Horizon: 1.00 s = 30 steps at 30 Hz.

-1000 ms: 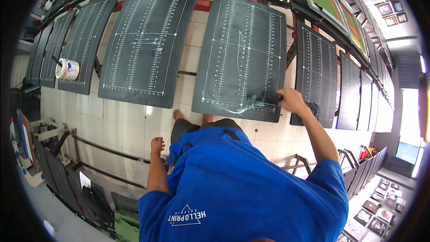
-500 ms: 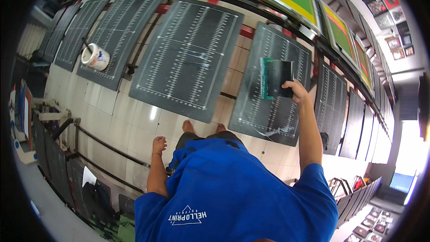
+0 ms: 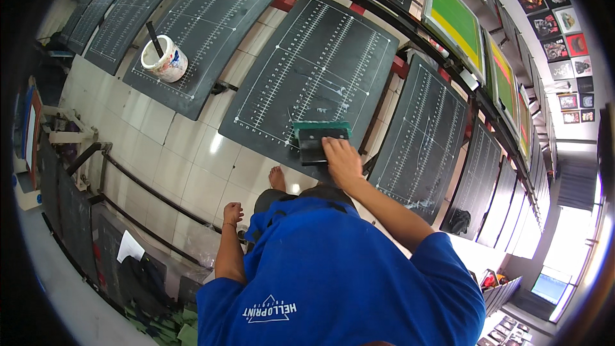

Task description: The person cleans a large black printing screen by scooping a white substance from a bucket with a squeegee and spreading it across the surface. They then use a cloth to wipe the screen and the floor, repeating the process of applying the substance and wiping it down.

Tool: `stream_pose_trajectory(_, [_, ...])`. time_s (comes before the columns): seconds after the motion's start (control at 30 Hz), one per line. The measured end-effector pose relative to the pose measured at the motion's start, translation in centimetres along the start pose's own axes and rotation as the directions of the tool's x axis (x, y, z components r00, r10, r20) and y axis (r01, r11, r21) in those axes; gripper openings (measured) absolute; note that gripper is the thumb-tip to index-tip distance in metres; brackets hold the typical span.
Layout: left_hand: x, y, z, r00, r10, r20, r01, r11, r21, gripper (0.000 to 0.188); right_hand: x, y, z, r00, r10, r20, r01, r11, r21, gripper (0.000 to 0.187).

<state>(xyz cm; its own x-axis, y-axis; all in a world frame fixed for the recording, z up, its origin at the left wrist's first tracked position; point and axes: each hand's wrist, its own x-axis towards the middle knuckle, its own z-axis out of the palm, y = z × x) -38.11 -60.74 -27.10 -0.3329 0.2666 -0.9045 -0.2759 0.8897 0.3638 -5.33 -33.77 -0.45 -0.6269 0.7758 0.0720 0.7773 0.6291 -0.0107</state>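
At the gridded black board's [image 3: 301,83] 6 o'clock end, right hand [image 3: 343,163] grips black-and-green squeegee [image 3: 314,151]; thumb hidden, blade contact unclear. Left hand [image 3: 233,213], 8 o'clock from squeegee: fingers curled, palm hidden, can't tell if empty.

A scale-marked board [image 3: 291,90] bears pale smears [image 3: 336,88]; the left-neighbouring board [image 3: 221,9] carries a spattered tub [image 3: 168,63]; a third board [image 3: 475,170], rightward, supports a dark bundle [image 3: 460,221].

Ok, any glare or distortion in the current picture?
Head view: window at right overexposed; head view: bright glare on the tiled floor; head view: straight edges bow toward the dark rim, though the right hand and squeegee are legible.
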Motion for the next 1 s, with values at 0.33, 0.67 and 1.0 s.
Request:
stream_pose_trajectory(0.33, [4.8,6.0,0.6,0.987,0.062,0.147,-0.089,0.980,0.180,0.041,-6.4,15.1,-7.4,0.837,0.540,0.089,-0.544,0.804,0.242,0.040])
stream_pose_trajectory(0.67, [0.3,9.1,6.2,0.978,0.165,0.129,-0.185,0.969,0.163,0.042,-12.2,36.8,-6.0,0.610,0.791,-0.048,-0.792,0.611,-0.007,0.042])
stream_pose_trajectory(1.0, [-8.9,-8.8,15.5,0.998,0.056,-0.019,-0.056,0.998,-0.032,0.028,-10.6,39.5,-2.7,0.869,0.488,-0.076,-0.487,0.873,0.043,0.040])
